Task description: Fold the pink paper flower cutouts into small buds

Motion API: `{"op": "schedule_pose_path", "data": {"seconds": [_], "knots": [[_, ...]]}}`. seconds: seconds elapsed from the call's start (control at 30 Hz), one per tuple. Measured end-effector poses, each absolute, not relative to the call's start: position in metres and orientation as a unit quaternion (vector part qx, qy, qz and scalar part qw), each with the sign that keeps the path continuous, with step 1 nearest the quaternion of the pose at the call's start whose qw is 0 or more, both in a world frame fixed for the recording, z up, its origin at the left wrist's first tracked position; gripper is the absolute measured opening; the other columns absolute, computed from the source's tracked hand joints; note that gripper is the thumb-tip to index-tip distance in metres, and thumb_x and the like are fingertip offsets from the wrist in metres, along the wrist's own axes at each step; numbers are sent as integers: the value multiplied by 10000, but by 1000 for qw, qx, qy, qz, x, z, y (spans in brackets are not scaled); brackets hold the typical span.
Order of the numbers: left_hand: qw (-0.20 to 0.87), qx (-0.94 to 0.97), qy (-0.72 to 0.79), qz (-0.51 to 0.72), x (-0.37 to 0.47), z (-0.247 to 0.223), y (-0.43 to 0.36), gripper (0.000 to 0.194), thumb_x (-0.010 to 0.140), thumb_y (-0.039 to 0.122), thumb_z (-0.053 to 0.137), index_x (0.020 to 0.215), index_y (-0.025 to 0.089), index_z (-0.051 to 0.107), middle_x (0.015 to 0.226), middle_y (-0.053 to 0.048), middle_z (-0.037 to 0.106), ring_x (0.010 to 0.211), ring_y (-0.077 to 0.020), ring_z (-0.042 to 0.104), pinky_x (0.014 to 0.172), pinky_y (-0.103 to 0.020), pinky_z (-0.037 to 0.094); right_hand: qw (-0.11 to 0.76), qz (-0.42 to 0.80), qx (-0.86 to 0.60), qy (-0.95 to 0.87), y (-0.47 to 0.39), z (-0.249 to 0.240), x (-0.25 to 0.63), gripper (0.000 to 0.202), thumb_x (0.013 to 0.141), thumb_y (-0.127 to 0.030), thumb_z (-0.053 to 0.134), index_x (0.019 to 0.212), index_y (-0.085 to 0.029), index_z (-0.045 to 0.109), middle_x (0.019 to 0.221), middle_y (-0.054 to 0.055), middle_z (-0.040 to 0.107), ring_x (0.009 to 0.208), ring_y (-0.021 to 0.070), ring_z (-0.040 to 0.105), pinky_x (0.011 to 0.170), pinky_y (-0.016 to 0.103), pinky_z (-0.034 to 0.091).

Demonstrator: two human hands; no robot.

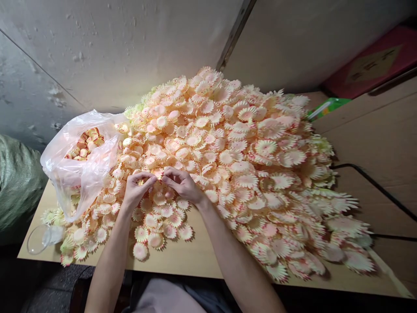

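A large heap of pale pink and cream petal-edged discs covers much of the wooden table. Near the heap's front left part, my left hand and my right hand face each other, a small gap apart. Between them is one flower-like disc with reddish edges, pinched by the fingertips of both hands. Loose discs lie on the table below my hands.
At the left, a translucent plastic bag holds small red-edged pieces. A clear round container lies by the table's left edge. Behind stands a wall. A cardboard box, a dark cable and a green sack flank the table.
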State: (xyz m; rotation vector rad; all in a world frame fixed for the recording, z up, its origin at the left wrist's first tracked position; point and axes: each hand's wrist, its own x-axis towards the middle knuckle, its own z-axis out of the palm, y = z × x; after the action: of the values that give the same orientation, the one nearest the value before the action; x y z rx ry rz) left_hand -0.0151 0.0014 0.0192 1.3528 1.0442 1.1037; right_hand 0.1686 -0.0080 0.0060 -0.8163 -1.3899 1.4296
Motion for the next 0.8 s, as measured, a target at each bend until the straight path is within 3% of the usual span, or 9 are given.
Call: {"op": "schedule_pose_path", "data": {"seconds": [0.17,0.3,0.5,0.67,0.8], "knots": [[532,569,434,453,-15,18,2,258,782,396,712,735,144,678,685,-11,589,540,-83,487,513,-216,394,491,530,-333,-606,-6,10,168,193,897,-371,610,836,-192,649,821,6,533,761,120,522,703,254,446],[530,559,438,464,-12,15,2,275,801,426,684,760,156,653,715,-3,572,569,-88,491,513,-210,413,496,514,-359,-600,-6,11,164,230,900,-407,596,841,-187,625,849,8,508,758,115,502,690,249,432],[443,627,457,450,-9,18,2,265,804,406,683,720,155,671,673,-13,613,626,-109,523,618,-224,432,462,618,-346,-534,-10,7,160,334,871,-528,581,921,-198,570,749,-17,534,629,112,541,539,227,467],[446,629,451,450,-6,23,0,274,807,417,676,718,158,663,685,-19,620,647,-123,532,643,-237,436,487,578,-368,-541,-12,12,161,287,821,-464,672,846,-183,617,724,-7,570,625,113,533,536,225,460],[490,595,442,459,-2,24,-3,312,803,461,671,731,160,634,682,-10,578,627,-114,503,609,-229,437,520,570,-353,-529,-10,13,159,271,815,-438,686,753,-182,621,651,-27,497,593,98,446,561,230,404]]}}
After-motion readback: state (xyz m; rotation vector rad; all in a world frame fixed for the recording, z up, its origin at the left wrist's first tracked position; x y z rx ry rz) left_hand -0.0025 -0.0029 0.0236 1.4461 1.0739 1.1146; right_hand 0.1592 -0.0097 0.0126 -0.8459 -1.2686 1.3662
